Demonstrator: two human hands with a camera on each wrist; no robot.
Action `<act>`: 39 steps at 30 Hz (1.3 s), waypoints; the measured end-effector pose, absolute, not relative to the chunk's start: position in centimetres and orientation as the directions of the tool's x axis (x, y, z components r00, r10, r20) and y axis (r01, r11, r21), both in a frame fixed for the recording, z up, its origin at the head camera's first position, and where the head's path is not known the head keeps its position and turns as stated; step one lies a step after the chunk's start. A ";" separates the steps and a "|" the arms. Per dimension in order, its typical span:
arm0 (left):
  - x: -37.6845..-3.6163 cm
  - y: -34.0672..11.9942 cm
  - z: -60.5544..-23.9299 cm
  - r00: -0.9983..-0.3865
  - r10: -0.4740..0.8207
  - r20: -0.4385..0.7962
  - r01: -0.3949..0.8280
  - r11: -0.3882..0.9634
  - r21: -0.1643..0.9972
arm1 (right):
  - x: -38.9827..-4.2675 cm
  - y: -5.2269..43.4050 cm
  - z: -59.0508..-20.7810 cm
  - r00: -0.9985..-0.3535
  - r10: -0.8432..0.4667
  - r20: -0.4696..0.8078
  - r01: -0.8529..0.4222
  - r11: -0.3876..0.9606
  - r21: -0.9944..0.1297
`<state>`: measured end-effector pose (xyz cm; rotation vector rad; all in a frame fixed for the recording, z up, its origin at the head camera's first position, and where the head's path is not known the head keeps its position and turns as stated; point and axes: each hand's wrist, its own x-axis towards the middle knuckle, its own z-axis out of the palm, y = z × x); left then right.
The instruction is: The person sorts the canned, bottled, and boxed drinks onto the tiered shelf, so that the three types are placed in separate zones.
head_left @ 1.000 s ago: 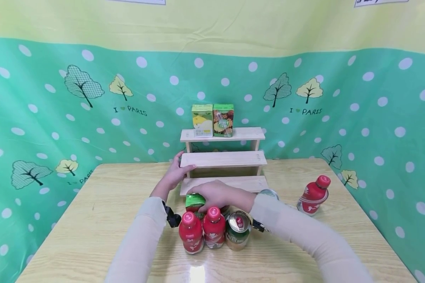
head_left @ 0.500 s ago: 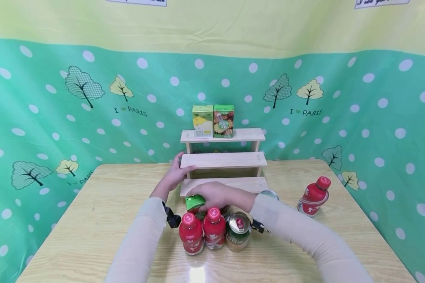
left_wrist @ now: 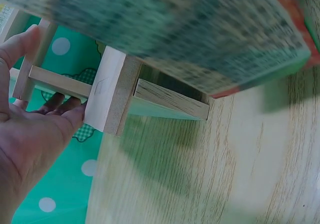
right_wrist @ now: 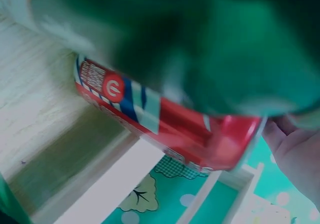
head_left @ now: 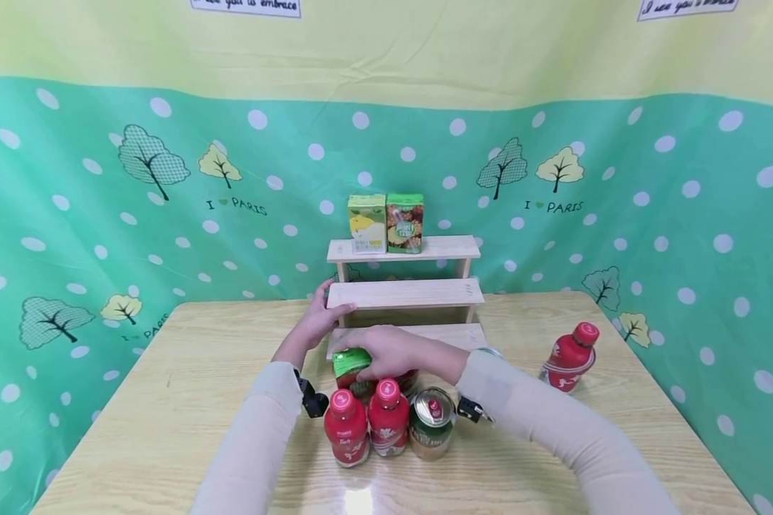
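My left hand [head_left: 317, 318] grips the left end of the middle step of a wooden stepped rack [head_left: 406, 292], with the thumb at the front. In the left wrist view several fingers show behind the wood. My right hand [head_left: 389, 350] holds a green-topped juice box [head_left: 350, 363] in front of the lowest step. Its printed side fills the top of the left wrist view. Beneath the right hand a red can [right_wrist: 175, 119] stands, mostly hidden in the head view. Two red bottles [head_left: 348, 429] and a dark green can [head_left: 432, 422] stand nearer me.
Two juice boxes, one with a pear [head_left: 367, 225] and one brown and green [head_left: 404, 224], stand on the rack's top step. Another red bottle [head_left: 568, 357] stands at the table's right. A can rim [head_left: 492, 352] shows behind the right sleeve. Polka-dot cloth [head_left: 264, 236] hangs behind the table.
My right hand has shifted slightly left and up with the juice box. My left hand stays on the rack. The head view has tilted a little.
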<state>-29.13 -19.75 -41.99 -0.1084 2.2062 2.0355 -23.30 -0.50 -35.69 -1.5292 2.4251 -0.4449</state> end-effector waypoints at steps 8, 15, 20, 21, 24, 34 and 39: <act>-29.3 -19.8 -42.2 -0.986 0.055 -0.156 -0.151 0.077 0.985 | -23.3 -0.6 -34.5 -0.418 -0.908 -0.024 -0.848 0.399 -0.348; -28.2 -19.6 -40.8 -0.984 0.079 -0.162 -0.159 0.049 0.986 | -23.0 -0.5 -33.3 -0.404 -0.915 -0.012 -0.856 0.382 -0.349; -28.2 -19.7 -41.4 -0.988 0.081 -0.128 -0.120 0.098 0.988 | -22.9 -0.4 -32.4 -0.416 -0.909 0.000 -0.851 0.389 -0.353; -28.3 -19.8 -41.7 -0.990 0.080 -0.119 -0.110 0.110 0.988 | -22.9 -0.3 -32.1 -0.415 -0.910 0.005 -0.852 0.387 -0.352; -28.6 -19.9 -42.1 -0.992 0.078 -0.098 -0.089 0.114 0.989 | -23.0 -0.2 -31.4 -0.417 -0.909 0.019 -0.857 0.386 -0.341; -29.0 -20.1 -42.4 -0.992 0.090 -0.088 -0.078 0.116 0.990 | -23.5 1.1 -28.8 -0.437 -0.895 0.087 -0.847 0.377 -0.375; -29.3 -20.0 -42.5 -0.991 0.083 -0.108 -0.099 0.102 0.990 | -23.8 2.1 -27.9 -0.479 -0.872 0.101 -0.828 0.410 -0.383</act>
